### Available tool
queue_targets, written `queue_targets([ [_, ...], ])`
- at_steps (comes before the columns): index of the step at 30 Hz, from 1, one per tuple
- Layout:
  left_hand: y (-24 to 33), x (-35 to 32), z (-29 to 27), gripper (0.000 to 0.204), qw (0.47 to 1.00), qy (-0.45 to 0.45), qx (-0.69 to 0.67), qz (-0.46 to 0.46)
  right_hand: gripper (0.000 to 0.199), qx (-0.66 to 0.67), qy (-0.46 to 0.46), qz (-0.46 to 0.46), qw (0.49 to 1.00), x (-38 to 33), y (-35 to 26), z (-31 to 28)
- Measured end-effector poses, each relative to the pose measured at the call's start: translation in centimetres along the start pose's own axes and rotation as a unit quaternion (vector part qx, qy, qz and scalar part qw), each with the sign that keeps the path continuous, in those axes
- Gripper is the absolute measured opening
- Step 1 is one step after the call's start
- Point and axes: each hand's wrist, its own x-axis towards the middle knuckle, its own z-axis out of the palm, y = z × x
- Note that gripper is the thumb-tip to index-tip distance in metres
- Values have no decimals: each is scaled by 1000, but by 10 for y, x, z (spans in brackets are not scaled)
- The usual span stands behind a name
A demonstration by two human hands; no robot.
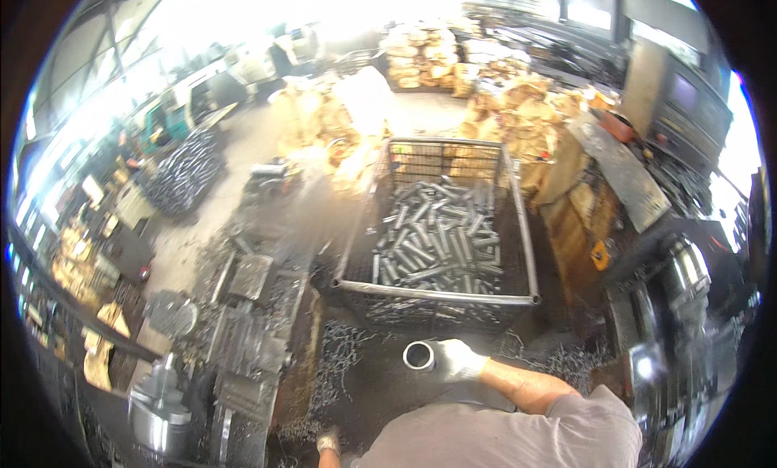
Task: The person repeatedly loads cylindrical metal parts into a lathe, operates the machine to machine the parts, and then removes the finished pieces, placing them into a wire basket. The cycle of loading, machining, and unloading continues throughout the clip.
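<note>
My right hand, in a white glove, is closed round a short metal tube. The tube's round open end faces up toward the view. Just beyond it stands a wire-mesh bin heaped with loose grey metal tubes. My left hand, also in a pale glove, hangs low near my body, beside the left machine. It is small in the picture, and its fingers cannot be made out.
On the left is a lathe-like machine with a chuck and a slide bed. Another machine with a shiny cylinder stands at right. Curly metal shavings litter the floor. Filled sacks are stacked at the back.
</note>
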Motion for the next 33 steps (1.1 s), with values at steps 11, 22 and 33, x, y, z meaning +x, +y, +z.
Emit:
queue_targets([
  [11, -69, -207, 25, 34, 560, 379, -544, -497, 57, 0, -199, -282, 939, 231, -152, 89],
  [22, -21, -288, -89, 52, 345, 673, -251, -604, 52, -37, -278, -370, 886, 373, -171, 181],
  [33, -106, -330, -55, 43, 328, 736, -552, -215, 31, 72, -394, -578, 711, 443, -349, 58],
])
